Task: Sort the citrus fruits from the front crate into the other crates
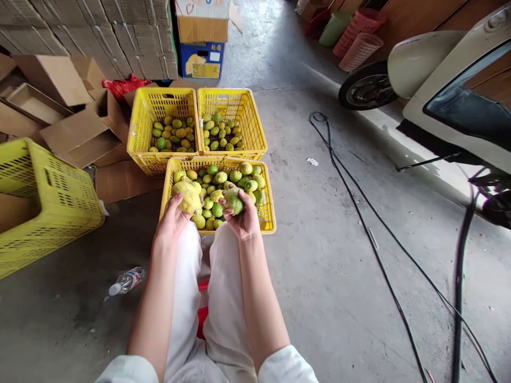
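Observation:
My left hand [171,219] is closed around yellow lemons [189,202]; it looks like two, though their edges blend together. In my right hand [246,219] sits a green lemon [233,201], gripped by the fingers and thumb. Both hands hover over the near yellow crate [273,215], which holds many green and yellow lemons [217,209]. Behind it stand two more yellow crates, one at the left [139,117] and one at the right [255,125], each with lemons across its bottom.
At the left are a tilted yellow-green crate [67,197] and opened cardboard boxes [80,133]. A plastic bottle [130,280] lies on the floor. Black cables [359,218] run along the right, beside a parked vehicle [431,74]. Plastic baskets [361,50] and stacked cardboard [120,37] stand farther back.

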A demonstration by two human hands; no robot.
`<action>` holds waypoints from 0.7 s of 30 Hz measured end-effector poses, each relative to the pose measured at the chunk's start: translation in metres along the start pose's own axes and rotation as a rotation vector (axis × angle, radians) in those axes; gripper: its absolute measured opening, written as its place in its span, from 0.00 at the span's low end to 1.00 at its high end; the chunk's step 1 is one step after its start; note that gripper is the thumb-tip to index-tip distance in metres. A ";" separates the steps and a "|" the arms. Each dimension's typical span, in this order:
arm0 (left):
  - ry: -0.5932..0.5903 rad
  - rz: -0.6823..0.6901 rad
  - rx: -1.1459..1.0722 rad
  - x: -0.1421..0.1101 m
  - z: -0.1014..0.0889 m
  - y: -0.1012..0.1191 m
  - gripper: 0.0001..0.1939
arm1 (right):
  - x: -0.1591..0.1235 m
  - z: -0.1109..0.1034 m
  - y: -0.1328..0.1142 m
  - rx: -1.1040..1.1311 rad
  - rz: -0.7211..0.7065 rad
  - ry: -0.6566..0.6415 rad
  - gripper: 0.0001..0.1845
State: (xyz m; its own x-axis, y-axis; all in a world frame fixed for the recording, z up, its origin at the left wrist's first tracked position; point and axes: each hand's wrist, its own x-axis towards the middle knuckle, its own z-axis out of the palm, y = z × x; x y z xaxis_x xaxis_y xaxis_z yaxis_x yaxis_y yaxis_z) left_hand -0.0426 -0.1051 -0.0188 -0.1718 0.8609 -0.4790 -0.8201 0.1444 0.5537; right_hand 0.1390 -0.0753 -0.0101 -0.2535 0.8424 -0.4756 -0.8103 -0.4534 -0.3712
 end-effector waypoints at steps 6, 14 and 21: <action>-0.018 -0.001 0.026 -0.002 0.004 0.001 0.25 | -0.001 0.004 0.001 0.005 -0.029 0.039 0.05; -0.035 -0.012 -0.048 -0.007 0.014 0.011 0.30 | -0.001 0.005 0.000 0.072 -0.040 0.034 0.19; 0.050 -0.031 0.010 -0.001 0.005 0.008 0.23 | -0.002 0.004 0.000 0.002 -0.021 0.063 0.06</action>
State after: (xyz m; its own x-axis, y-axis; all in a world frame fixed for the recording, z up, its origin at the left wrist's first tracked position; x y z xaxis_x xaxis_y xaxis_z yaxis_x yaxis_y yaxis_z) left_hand -0.0467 -0.1026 -0.0104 -0.1732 0.8305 -0.5294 -0.8199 0.1762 0.5447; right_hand 0.1374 -0.0757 -0.0059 -0.2027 0.8315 -0.5172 -0.8161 -0.4353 -0.3801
